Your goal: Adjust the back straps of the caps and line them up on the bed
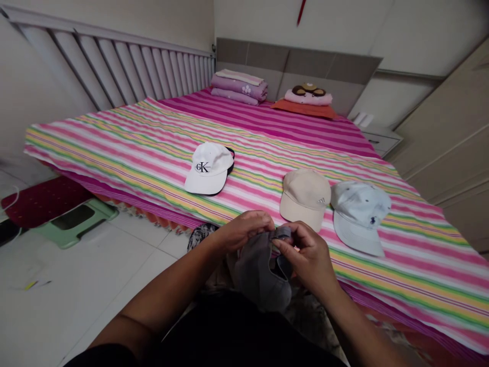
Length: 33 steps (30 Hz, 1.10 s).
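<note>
the left hand (242, 230) and the right hand (305, 255) are raised close together in front of the person's dark top (229, 326), fingers curled in and nearly meeting. between them they grip a grey cap (260, 278) by the strap (281, 233) at its back, and the cap hangs just below both hands, over the person's lap and by the edge of the bed (153, 148). a scrap of dark patterned cloth (200, 235) shows just beyond the left wrist. the bed is spread with a pink, white, yellow and green striped sheet, and three more caps sit on it, well within view: a beige cap (304, 199) nearest the right hand, a pale blue cap (359, 216) just beside it, and a white cap (209, 168) with black lettering farther left, apart from the other two. further up, against the padded headboard (298, 66), lie folded lilac bedding (239, 86) and an orange cushion (303, 108) with a pink plush toy (307, 95) on it — beyond the bed, a slatted white rail (114, 66) runs along the left, a green step stool (74, 224) stands on the tiled floor (114, 275), and a bedside cabinet (382, 140) sits at the far right.
</note>
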### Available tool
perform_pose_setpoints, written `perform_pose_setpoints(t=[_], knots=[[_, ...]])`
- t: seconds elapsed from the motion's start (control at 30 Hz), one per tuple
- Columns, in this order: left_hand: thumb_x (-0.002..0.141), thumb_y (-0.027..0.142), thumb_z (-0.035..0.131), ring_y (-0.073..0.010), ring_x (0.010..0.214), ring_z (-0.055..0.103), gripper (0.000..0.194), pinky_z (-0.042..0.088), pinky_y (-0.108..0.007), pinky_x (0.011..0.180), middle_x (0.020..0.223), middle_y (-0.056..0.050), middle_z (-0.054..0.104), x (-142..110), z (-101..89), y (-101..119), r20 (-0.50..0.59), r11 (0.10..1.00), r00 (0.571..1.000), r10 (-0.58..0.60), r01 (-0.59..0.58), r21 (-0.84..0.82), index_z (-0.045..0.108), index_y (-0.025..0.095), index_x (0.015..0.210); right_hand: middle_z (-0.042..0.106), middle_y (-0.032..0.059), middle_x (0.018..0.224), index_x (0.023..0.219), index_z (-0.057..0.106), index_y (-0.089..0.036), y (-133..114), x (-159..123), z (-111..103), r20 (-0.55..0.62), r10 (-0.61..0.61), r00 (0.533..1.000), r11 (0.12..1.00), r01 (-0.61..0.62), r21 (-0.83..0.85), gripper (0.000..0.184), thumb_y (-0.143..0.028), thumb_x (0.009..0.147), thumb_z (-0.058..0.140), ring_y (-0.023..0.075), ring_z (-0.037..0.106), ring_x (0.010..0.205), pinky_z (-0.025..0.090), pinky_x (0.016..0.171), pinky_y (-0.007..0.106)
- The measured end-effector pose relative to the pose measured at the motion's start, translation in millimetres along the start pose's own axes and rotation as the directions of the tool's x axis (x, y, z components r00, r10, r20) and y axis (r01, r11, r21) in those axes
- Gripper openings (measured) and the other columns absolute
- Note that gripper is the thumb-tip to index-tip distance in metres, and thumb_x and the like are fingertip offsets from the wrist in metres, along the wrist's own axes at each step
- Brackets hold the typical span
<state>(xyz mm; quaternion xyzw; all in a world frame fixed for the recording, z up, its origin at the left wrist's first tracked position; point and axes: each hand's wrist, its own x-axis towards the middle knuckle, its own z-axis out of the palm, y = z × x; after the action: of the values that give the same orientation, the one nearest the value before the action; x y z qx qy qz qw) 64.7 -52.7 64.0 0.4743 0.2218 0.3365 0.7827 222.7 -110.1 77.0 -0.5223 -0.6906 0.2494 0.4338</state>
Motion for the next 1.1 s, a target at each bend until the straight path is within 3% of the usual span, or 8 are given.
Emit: perform_pose_setpoints(t=[0.17,0.43,0.57,0.7,0.97,1.1], knots=[[0.061,0.029,0.07,-0.004,0.046,0.042,0.028,0.029,-0.017,0.044,0.059,0.004,0.05,-1.0,-1.0,1.1,0.035,0.994,0.995,-0.091,0.088,0.066,0.049,0.014,0.071,0.049,-0.0018,0.062,0.08,0.054,-0.019,1.8,-0.7,2.4,0.007,0.06,0.998,0.997,-0.061,0.051,0.014,-0.029,0.072,0.061,0.0121,0.045,0.055,0.037,0.051,0.024],[0.062,0.035,0.069,-0.0033,0.047,0.042,0.031,0.03,-0.016,0.045,0.063,0.002,0.051,-0.1,-8.4,-0.3,0.004,0.998,0.998,-0.06,0.06,0.007,0.05,0.013,0.069,0.046,-0.004,0.058,0.081,0.053,-0.019,-0.3,-0.6,-0.5,0.017,0.176,0.984,0.959,-0.176,0.222,0.021,-0.033,0.07,0.063,0.0099,0.042,0.051,0.035,0.046,0.022],[0.066,0.038,0.065,-0.0042,0.05,0.046,0.03,0.034,-0.017,0.048,0.066,0.001,0.053,-1.5,-3.3,4.5,0.021,0.998,0.998,-0.059,0.059,-0.014,0.053,0.013,0.079,0.049,-0.003,0.059,0.083,0.054,-0.018,-3.3,-0.1,-3.3,0.008,0.176,0.984,0.961,-0.173,0.215,0.023,-0.033,0.069,0.064,0.0105,0.044,0.052,0.036,0.048,0.022],[0.062,0.028,0.07,-0.0051,0.053,0.049,0.026,0.036,-0.017,0.05,0.065,0.001,0.055,-2.4,0.5,8.3,0.068,0.995,0.994,-0.089,0.085,0.054,0.054,0.012,0.076,0.049,-0.0028,0.06,0.083,0.055,-0.018,-4.3,-0.9,-2.4,-0.002,0.179,0.984,0.962,-0.174,0.212,0.022,-0.032,0.069,0.064,0.0104,0.045,0.053,0.037,0.048,0.022],[0.062,0.026,0.069,-0.0053,0.047,0.047,0.022,0.036,-0.018,0.048,0.059,0.001,0.053,-1.2,1.5,0.5,0.001,0.992,0.995,-0.103,0.103,-0.067,0.055,0.011,0.071,0.05,-0.0022,0.062,0.084,0.054,-0.018,-5.7,-2.9,0.4,-0.008,0.168,0.986,0.965,-0.163,0.204,0.022,-0.031,0.069,0.064,0.0114,0.047,0.055,0.039,0.05,0.023],[0.06,0.024,0.069,-0.0046,0.046,0.045,0.019,0.034,-0.018,0.048,0.057,0.002,0.053,-1.7,-1.9,1.4,-0.026,0.996,0.996,-0.081,0.08,-0.049,0.057,0.011,0.068,0.05,-0.0018,0.062,0.084,0.054,-0.018,-8.5,-3.6,-1.9,-0.01,0.184,0.983,0.962,-0.178,0.208,0.021,-0.03,0.07,0.063,0.0115,0.046,0.054,0.038,0.049,0.023]])
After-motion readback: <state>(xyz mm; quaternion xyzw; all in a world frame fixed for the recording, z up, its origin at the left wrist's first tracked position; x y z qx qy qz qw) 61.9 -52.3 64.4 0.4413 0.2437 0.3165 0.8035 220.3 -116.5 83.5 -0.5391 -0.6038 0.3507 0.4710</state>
